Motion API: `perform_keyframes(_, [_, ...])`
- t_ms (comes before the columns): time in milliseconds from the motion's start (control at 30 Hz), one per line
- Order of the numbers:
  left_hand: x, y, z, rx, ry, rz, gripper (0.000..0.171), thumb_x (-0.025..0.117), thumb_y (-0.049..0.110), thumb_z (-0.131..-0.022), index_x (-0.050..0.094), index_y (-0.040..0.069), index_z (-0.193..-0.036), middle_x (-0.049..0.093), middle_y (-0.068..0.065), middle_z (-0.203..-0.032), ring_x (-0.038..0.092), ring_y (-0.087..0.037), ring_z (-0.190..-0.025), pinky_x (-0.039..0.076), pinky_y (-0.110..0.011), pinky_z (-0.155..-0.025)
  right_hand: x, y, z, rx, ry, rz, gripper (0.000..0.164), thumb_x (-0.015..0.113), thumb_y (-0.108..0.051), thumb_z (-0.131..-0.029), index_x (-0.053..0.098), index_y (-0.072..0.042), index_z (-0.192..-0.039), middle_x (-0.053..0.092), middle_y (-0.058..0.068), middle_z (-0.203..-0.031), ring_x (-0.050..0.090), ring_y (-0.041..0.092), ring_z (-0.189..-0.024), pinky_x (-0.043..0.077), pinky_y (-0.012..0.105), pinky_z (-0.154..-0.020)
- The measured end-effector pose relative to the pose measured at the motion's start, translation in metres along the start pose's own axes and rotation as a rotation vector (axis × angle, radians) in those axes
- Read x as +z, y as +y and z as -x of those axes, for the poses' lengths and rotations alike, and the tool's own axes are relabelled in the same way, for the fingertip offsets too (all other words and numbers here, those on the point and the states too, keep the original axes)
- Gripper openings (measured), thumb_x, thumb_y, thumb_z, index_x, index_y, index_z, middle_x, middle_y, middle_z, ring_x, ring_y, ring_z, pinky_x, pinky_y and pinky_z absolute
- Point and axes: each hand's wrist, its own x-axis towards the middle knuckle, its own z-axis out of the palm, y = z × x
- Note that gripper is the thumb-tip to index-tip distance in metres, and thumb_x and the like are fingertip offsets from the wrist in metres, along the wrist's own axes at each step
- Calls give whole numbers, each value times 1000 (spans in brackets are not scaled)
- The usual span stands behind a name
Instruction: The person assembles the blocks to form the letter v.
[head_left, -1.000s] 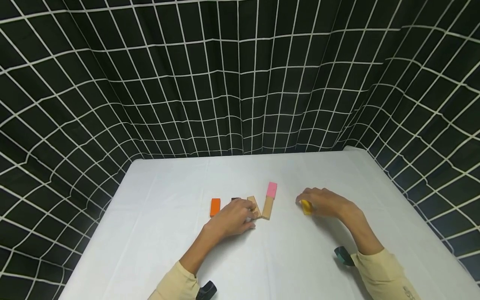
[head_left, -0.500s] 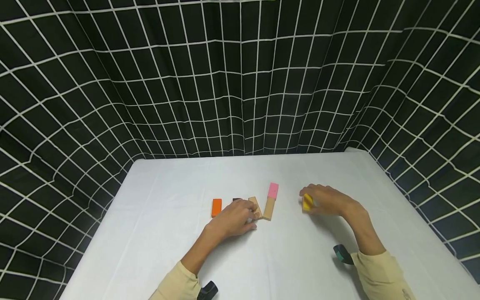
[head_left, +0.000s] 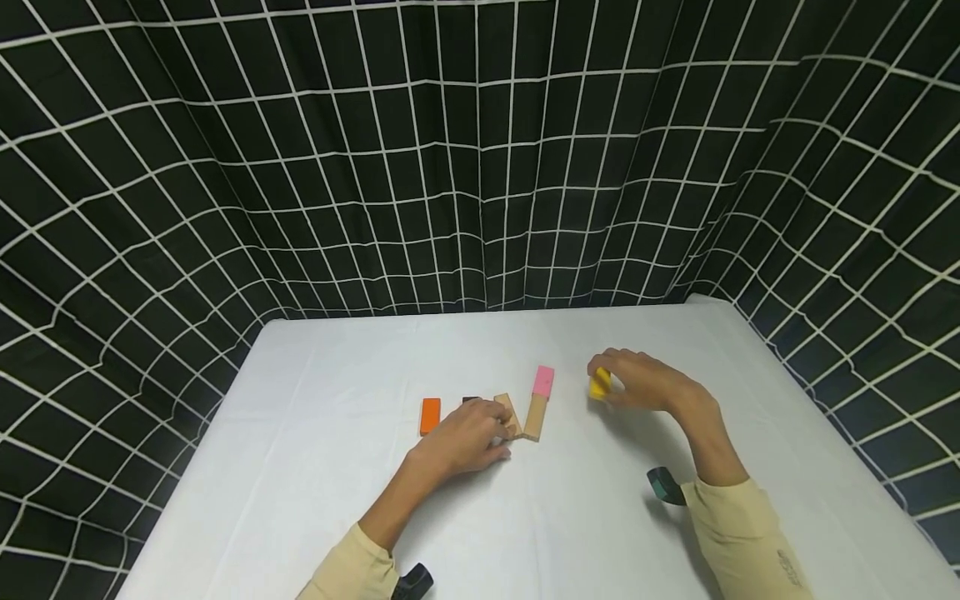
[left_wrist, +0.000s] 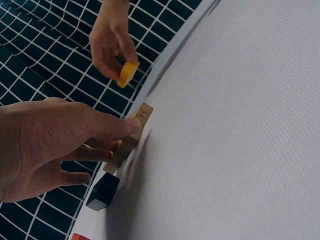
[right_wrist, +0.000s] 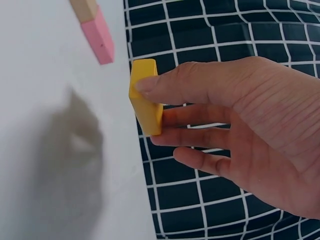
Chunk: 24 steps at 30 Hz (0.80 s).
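My right hand pinches a yellow block between thumb and fingers. Its shadow falls apart from it in the right wrist view, so the block is held above the table. My left hand rests over the middle of the table. It pinches a plain wooden block with dark marks on one end, thumb on the near face. Right of that hand, a second wooden block lies with its far end against a pink block. Beyond my left fingers a black block is partly hidden in the head view.
An orange block lies left of my left hand. All of this is on a table with a white cloth. Dark curtains with a white grid hang behind the table and along both sides.
My right hand has lifted the yellow block and carried it away from me and leftward, nearer the pink block. The left hand stays in place on the wooden block.
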Motion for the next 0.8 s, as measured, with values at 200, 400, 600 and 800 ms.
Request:
perform_keyframes(200, [-1,-1,0,12,2,5,29,78,36,-94,82,19,-117,74,3,-117,68,-14,-111,49,-34,-117,-4,-2,-16,-3,1,-28,33,78,-13,-89,70,-11,-121,68,5,-110,60,25,-101,59,53,-97])
perform_keyframes(400, [-1,-2,0,10,3,4,28,78,36,-94,82,19,-117,74,3,-119,68,-14,-114,49,-35,-117,-5,-5,-34,-7,21,-55,34,77,-14,-91,70,-10,-124,69,7,-114,61,29,-106,58,53,-101])
perform_keyframes(600, [-1,-3,0,9,7,5,28,79,36,-94,83,19,-115,74,2,-119,68,-14,-114,50,-34,-116,-6,-6,-55,-13,33,-56,34,77,-12,-90,70,-10,-124,70,8,-113,61,29,-106,58,52,-101])
perform_keyframes(800, [-1,-2,0,19,7,3,27,79,35,-93,83,19,-115,74,2,-119,69,-14,-113,51,-34,-115,-1,-6,-70,-40,58,-62,34,77,-13,-90,70,-7,-124,69,9,-114,61,32,-108,55,55,-104])
